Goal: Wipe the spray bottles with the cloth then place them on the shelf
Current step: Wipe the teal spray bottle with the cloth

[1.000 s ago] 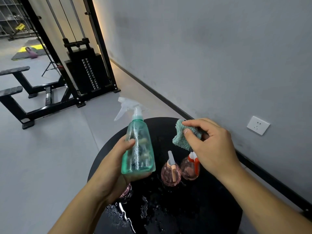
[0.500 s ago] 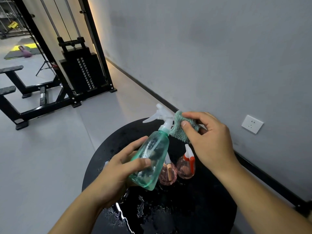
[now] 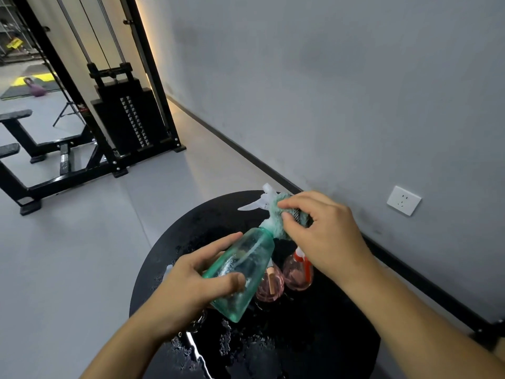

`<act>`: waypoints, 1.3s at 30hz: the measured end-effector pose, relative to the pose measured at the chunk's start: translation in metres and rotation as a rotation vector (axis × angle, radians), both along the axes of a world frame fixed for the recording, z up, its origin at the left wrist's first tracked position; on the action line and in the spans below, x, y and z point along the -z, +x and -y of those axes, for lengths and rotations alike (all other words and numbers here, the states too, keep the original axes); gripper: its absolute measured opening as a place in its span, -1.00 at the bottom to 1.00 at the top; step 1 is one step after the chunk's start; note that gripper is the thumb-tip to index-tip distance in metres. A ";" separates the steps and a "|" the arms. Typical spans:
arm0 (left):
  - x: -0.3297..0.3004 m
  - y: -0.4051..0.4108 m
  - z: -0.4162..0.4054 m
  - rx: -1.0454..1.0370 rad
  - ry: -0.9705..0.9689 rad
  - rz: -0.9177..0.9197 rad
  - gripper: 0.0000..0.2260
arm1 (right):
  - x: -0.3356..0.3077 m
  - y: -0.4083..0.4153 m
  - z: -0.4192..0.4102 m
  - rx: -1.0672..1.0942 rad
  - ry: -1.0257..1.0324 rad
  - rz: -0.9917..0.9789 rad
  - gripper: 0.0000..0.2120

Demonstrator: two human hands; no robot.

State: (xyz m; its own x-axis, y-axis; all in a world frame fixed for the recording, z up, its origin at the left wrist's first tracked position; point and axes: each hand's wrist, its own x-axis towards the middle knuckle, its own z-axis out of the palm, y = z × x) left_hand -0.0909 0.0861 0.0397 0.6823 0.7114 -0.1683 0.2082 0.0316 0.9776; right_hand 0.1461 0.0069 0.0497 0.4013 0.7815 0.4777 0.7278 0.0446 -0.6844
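Observation:
My left hand (image 3: 196, 283) grips a wet, translucent green spray bottle (image 3: 243, 269), tilted so its white trigger head (image 3: 262, 199) points up and away. My right hand (image 3: 322, 236) pinches a teal cloth (image 3: 278, 217) and presses it against the bottle's neck, just under the trigger. Two small pink spray bottles stand on the round black table (image 3: 314, 337) below: one with a pink-beige trigger (image 3: 269, 287), one with a red-and-white trigger (image 3: 299, 272). No shelf is in view.
Water drops and puddles (image 3: 196, 348) lie on the table's near side. A small white object (image 3: 168, 270) peeks out behind my left hand. A grey wall with a socket (image 3: 404, 200) runs along the right. A black cable weight machine (image 3: 123, 116) stands far left.
The green bottle went from upright to tilted toward the right. My right hand brought the cloth onto its neck, where it now wraps around the base of the trigger.

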 end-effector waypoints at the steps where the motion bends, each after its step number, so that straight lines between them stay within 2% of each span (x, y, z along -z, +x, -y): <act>1: 0.000 0.000 0.000 0.012 0.004 -0.008 -0.36 | 0.000 0.003 0.000 0.032 0.008 -0.007 -0.80; 3: -0.001 0.001 0.001 0.027 0.007 -0.022 -0.38 | 0.000 0.002 0.000 0.052 0.007 -0.007 -0.80; 8: 0.000 -0.002 0.001 0.025 0.026 -0.071 -0.43 | 0.003 -0.005 -0.001 -0.079 -0.077 0.069 -0.81; 12: 0.002 -0.006 -0.004 0.053 0.040 -0.070 -0.37 | 0.002 0.007 -0.002 0.023 -0.050 0.012 -0.79; 18: 0.006 -0.006 -0.003 0.030 0.045 -0.052 -0.38 | 0.006 0.001 -0.001 -0.056 -0.056 0.082 -0.80; 23: 0.003 -0.003 -0.003 0.008 0.031 -0.032 -0.37 | 0.003 0.007 -0.002 0.015 -0.031 0.027 -0.80; 28: 0.005 -0.003 -0.003 -0.009 0.039 -0.033 -0.38 | 0.005 -0.006 0.000 -0.099 -0.082 0.083 -0.81; 33: 0.003 -0.002 -0.002 -0.009 0.057 -0.043 -0.37 | 0.003 0.003 -0.002 0.030 -0.035 0.028 -0.79; 37: 0.004 -0.001 -0.002 0.003 0.060 -0.072 -0.38 | 0.006 -0.003 0.000 -0.047 -0.083 0.051 -0.81; 39: 0.004 -0.001 -0.002 0.006 0.075 -0.091 -0.42 | 0.007 0.002 0.000 -0.018 -0.081 0.025 -0.81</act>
